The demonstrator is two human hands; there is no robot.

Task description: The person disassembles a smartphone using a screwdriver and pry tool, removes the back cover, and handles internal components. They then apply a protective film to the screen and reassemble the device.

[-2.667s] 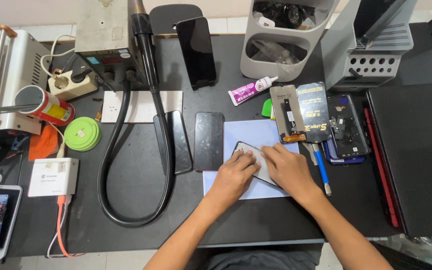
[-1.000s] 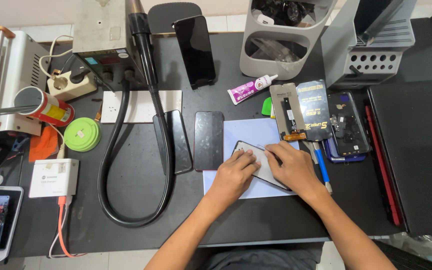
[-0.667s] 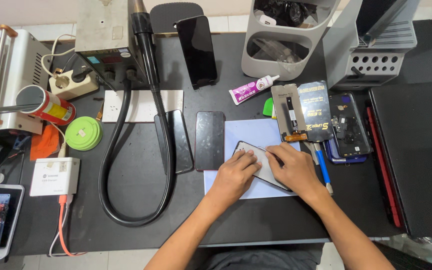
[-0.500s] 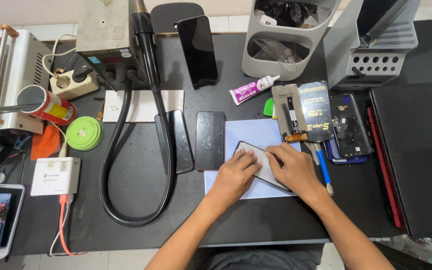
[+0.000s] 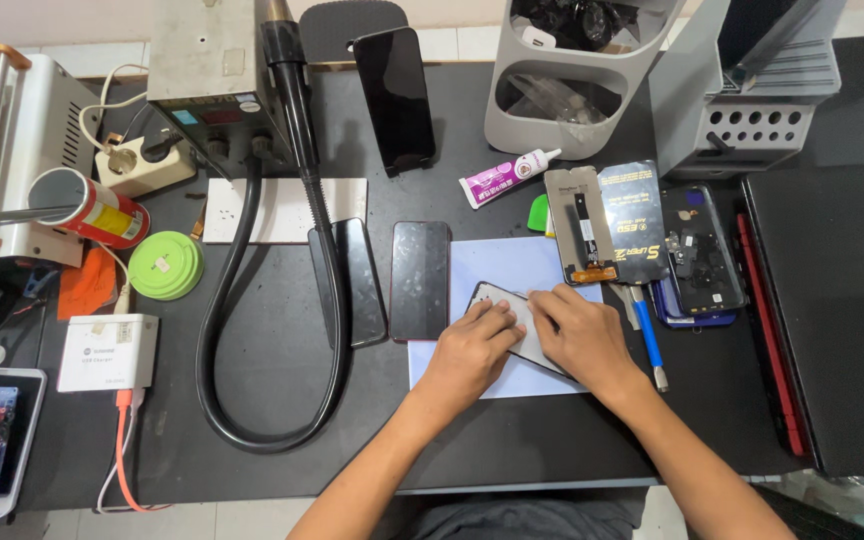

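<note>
far left: a metal machine (image 5: pixel 12 160) with a roller stands at the table edge, a red cylindrical can (image 5: pixel 92 207) lying against it. a round green lid (image 5: pixel 165 265) and a white adapter box (image 5: pixel 109 351) with an orange cable sit below. a black corrugated hose (image 5: pixel 252 330) loops across the black table (image 5: pixel 282 470) from a grey station (image 5: pixel 207 75).

centre: two dark phones (image 5: pixel 420 280) lie side by side, just left of a pale blue sheet (image 5: pixel 482 265).

left hand (image 5: pixel 472 350): forearm enters from the bottom edge, angled up and to the right. palm faces down, fingers together and lightly curled, fingertips pressing on the phone screen panel (image 5: pixel 527 330). it pinches nothing.

the phone screen panel lies tilted on the pale blue sheet, between both hands, mostly covered by them.

right hand (image 5: pixel 577 335): forearm enters from the lower right, angled up and to the left. palm faces down, fingers together, flat on the panel, touching the left hand's fingertips.

right: a blue-handled tool (image 5: pixel 649 340) lies just beside the right hand. phone parts (image 5: pixel 642 235) lie above it. a closed black laptop (image 5: pixel 832 310) occupies the far right.
</note>
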